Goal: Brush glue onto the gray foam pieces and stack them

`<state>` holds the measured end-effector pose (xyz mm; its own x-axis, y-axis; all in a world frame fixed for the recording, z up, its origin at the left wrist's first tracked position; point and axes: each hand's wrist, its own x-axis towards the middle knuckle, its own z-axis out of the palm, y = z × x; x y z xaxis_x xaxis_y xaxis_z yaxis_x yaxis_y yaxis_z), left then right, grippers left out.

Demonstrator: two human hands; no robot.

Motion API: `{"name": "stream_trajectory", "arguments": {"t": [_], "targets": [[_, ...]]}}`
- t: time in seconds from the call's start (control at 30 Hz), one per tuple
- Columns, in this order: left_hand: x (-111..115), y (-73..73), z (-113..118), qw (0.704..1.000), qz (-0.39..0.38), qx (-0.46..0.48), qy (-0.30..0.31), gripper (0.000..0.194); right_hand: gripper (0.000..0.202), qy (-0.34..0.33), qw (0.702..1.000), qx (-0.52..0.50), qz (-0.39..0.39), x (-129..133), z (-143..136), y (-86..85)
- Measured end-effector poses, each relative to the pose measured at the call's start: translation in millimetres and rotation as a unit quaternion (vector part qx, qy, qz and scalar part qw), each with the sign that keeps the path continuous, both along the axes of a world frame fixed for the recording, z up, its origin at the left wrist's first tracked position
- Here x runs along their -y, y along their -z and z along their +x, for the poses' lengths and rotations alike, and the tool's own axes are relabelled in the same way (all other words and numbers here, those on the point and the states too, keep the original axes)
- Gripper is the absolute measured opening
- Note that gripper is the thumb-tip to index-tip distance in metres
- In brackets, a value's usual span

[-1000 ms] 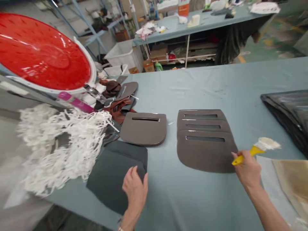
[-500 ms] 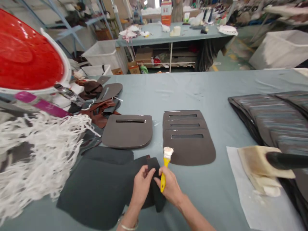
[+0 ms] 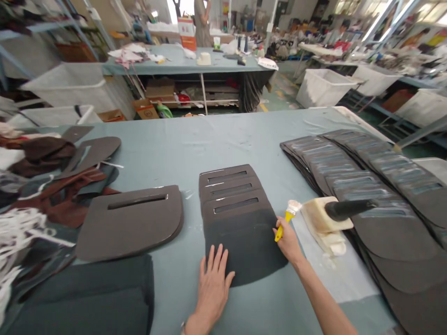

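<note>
A dark fabric piece [image 3: 247,246] lies over the lower part of the overlapping brown slotted panels [image 3: 230,186] at the middle of the table. My left hand [image 3: 213,284] rests flat on its lower left edge, fingers spread, holding nothing. At the piece's right edge, my right hand [image 3: 288,239] grips a yellow brush [image 3: 288,218], its pale bristles pointing up. Left of the panels is a stack of brown slotted panels [image 3: 131,221]. More dark fabric pieces [image 3: 87,298] lie at the lower left.
A glue container with a black handle [image 3: 323,216] stands on a white sheet [image 3: 352,274] at the right. Beyond it are fanned stacks of brown panels [image 3: 391,228]. Scraps [image 3: 66,186] and white strips [image 3: 17,242] lie at far left. A person [image 3: 202,23] stands behind the far table.
The view has turned right. A dark piece now lies on the slotted panels. My left hand has let go and flattened out; my right hand has moved right with the brush.
</note>
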<state>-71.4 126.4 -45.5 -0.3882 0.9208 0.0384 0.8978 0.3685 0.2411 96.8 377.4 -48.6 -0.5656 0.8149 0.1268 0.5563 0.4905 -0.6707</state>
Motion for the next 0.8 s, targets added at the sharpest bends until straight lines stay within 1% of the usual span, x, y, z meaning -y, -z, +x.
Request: {"name": "stream_trajectory", "arguments": {"t": [0.07, 0.13, 0.23, 0.33, 0.4, 0.47, 0.57, 0.63, 0.67, 0.73, 0.8], "targets": [[-4, 0.7, 0, 1.000, 0.003, -0.016, 0.005, 0.056, 0.028, 0.000, 1.000, 0.015, 0.003, -5, 1, 4.5], [-8, 0.9, -2, 1.000, 0.003, -0.024, 0.004, 0.055, 0.034, -0.006, 0.999, 0.033, 0.001, -7, -1, 7.7], [-10, 2.1, -5, 1.000, -0.001, -0.027, 0.001, 0.053, 0.029, -0.021, 0.998, 0.061, 0.003, -9, -6, 10.7], [-10, 3.9, -6, 1.000, 0.000, -0.019, -0.004, 0.053, 0.021, -0.015, 0.994, 0.111, 0.021, -12, -9, 9.7], [-10, 3.0, -6, 1.000, 0.004, -0.009, -0.012, 0.053, 0.016, -0.004, 0.988, 0.140, 0.065, -13, -10, 5.5], [-8, -1.5, -7, 1.000, 0.010, 0.011, -0.019, 0.053, 0.016, 0.010, 0.981, 0.152, 0.122, -10, -11, -1.8], [0, -14.5, -15, 0.997, 0.038, 0.052, -0.031, 0.051, 0.025, 0.021, 0.973, 0.147, 0.178, 1, -19, -18.2], [10, -24.3, -31, 0.994, 0.069, 0.065, -0.062, 0.045, 0.034, 0.012, 0.974, 0.119, 0.194, 11, -31, -32.9], [17, -28.9, -42, 0.990, 0.088, 0.064, -0.087, 0.042, 0.038, 0.007, 0.976, 0.100, 0.195, 17, -41, -41.4], [34, -36.9, -73, 0.979, 0.126, 0.050, -0.152, 0.036, 0.043, -0.002, 0.982, 0.054, 0.182, 32, -67, -60.5], [56, -43.2, -111, 0.962, 0.161, 0.024, -0.221, 0.033, 0.043, -0.013, 0.990, -0.006, 0.138, 54, -105, -81.4]]}}
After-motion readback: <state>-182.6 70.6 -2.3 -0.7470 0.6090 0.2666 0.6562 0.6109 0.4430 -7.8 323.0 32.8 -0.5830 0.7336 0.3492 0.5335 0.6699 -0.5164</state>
